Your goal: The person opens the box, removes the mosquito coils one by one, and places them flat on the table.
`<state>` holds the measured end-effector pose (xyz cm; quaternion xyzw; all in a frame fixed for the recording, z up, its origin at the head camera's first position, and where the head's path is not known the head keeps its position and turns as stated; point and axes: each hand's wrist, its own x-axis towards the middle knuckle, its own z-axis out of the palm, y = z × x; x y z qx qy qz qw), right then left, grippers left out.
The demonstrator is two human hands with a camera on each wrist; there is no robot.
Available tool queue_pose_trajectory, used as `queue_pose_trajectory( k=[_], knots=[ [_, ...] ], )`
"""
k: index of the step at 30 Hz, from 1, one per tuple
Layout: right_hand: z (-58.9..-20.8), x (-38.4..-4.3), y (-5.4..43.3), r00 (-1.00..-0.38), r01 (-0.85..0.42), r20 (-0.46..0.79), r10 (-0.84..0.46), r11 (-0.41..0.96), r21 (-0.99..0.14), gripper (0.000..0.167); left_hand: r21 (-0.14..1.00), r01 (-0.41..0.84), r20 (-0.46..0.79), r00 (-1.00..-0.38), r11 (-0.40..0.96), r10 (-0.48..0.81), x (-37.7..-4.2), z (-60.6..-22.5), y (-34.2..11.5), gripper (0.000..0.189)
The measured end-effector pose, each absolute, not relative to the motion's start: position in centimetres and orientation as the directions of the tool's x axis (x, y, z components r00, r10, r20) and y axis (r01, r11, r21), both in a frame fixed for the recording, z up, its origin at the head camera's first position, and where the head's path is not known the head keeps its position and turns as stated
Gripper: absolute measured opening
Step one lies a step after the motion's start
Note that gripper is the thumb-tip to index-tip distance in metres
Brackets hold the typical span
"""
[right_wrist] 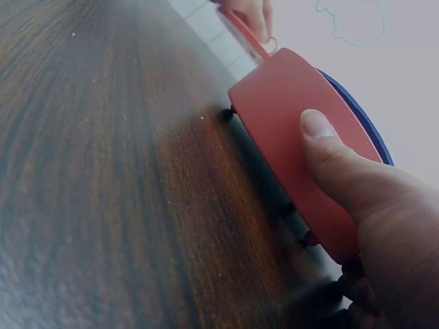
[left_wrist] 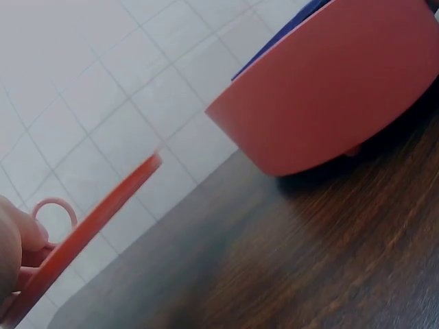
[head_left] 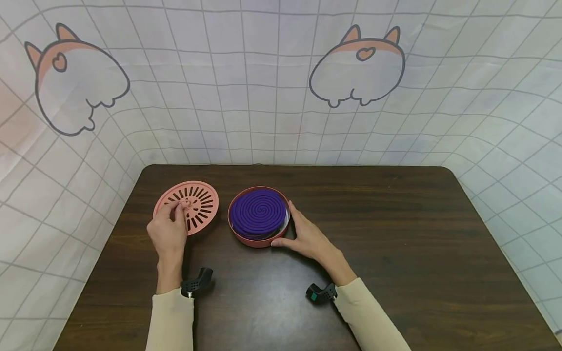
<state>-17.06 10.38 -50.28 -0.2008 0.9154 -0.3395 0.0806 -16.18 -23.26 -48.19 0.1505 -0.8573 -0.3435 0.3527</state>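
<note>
A round pink slotted lid point(head_left: 206, 201) is raised off the table on the left. My left hand point(head_left: 169, 231) pinches the small ring-shaped handle at its middle; the left wrist view shows the lid point(left_wrist: 103, 221) tilted, edge on. To its right stands a round pink mosquito coil holder point(head_left: 251, 242), with purple mosquito coils point(head_left: 258, 210) filling its top. My right hand point(head_left: 309, 238) grips the holder's right side, thumb along the front wall and fingers round the far side. In the right wrist view small feet show under the holder point(right_wrist: 288, 123).
The holder stands on a dark brown wooden table point(head_left: 373, 209). A white gridded curtain point(head_left: 272, 97) with cartoon animal prints hangs behind the table and on both sides. Black cameras are strapped to both wrists.
</note>
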Motion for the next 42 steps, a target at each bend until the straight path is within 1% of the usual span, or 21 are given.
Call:
queue_pose_trajectory(
  k=[16, 23, 33, 42],
  knots=[
    [-50.3, -17.1, 10.4, -0.907, -0.299, -0.034, -0.419, 0.701, -0.647, 0.122, 0.698, -0.146, 0.429, -0.699, 0.701, -0.572, -15.7, -49.2, -24.7, 0.022],
    [-50.3, -17.0, 10.3, -0.909, -0.302, -0.025, -0.416, 0.698, -0.649, 0.122, 0.685, -0.183, 0.423, -0.688, 0.705, -0.59, -15.7, -49.5, -25.2, 0.022],
    [-50.3, -17.0, 10.3, -0.911, -0.302, -0.024, -0.411, 0.707, -0.639, 0.122, 0.686, -0.238, 0.373, -0.696, 0.688, -0.613, -15.7, -50.1, -25.6, 0.023],
    [-50.3, -17.1, 10.3, -0.911, -0.299, -0.03, -0.411, 0.709, -0.639, 0.122, 0.7, -0.254, 0.338, -0.705, 0.667, -0.623, -15.6, -50.2, -25.5, 0.023]
  ],
)
